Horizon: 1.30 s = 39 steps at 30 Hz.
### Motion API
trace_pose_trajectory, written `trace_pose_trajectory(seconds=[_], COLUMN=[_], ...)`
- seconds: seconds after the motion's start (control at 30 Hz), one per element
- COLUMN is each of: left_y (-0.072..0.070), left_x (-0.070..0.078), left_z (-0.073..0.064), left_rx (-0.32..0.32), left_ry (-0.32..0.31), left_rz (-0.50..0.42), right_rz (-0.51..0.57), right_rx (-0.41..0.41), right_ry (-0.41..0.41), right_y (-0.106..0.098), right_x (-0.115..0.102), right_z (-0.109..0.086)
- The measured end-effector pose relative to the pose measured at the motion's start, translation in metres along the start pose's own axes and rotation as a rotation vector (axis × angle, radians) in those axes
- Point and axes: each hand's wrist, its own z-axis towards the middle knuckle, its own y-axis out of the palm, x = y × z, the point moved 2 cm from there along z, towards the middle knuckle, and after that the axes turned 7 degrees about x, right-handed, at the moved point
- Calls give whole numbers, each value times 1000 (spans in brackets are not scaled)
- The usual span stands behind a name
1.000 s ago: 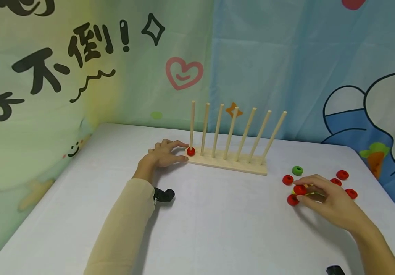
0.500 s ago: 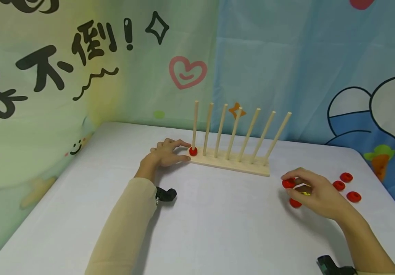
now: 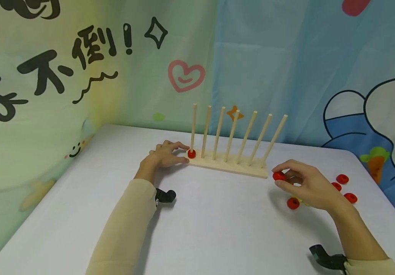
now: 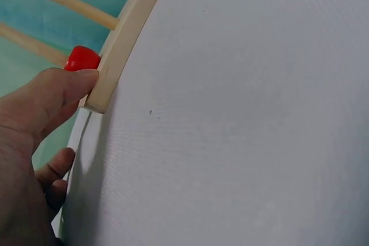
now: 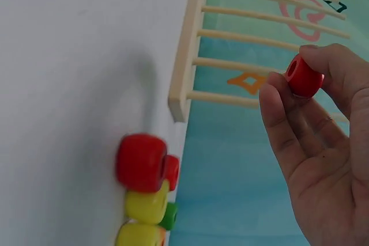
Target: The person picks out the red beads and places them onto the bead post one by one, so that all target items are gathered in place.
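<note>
My left hand (image 3: 164,154) holds the left end of a wooden peg rack (image 3: 228,167), thumb on the front edge and index finger at the back. Several upright pegs stand in a row along the rack. A red bead (image 3: 191,154) sits at the foot of the leftmost peg, and the left wrist view shows that red bead (image 4: 82,59) just beyond the thumb. Off the rack's right end, my right hand (image 3: 307,183) pinches another red bead (image 3: 279,175) between thumb and fingertips above the table. In the right wrist view the hole of this pinched bead (image 5: 304,79) shows.
Under the right hand lie a red bead (image 3: 293,203) and yellow beads (image 5: 147,204), with a green bead (image 5: 169,216) behind. Several red beads (image 3: 350,198) lie farther right on the white table (image 3: 218,225). A printed cloth (image 3: 262,57) hangs behind the table.
My right hand has lifted the pinched red bead from the loose beads and carried it left and up toward the rack. The left hand stays at the rack's end.
</note>
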Motion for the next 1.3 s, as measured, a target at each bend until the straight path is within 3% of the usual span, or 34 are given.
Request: trace_pose_trajectory(seconds=[0.27, 0.53, 0.83, 1.07, 1.3], left_y=[1, 5, 8, 5, 5], left_x=[-9, -11, -1, -3, -6], left_z=[-3, -1, -1, -1, -2], left_rx=[10, 15, 17, 21, 29], left_ry=[-6, 19, 32, 21, 15], left_rz=[14, 7, -4, 8, 8], right_rz=[72, 141, 224, 344, 398], right_rx=[39, 46, 100, 113, 114], right_ry=[-46, 9, -74, -121, -152], right_y=[10, 24, 40, 52, 59], right_x=[-14, -26, -31, -37, -41], right_z=[22, 37, 51, 65, 77])
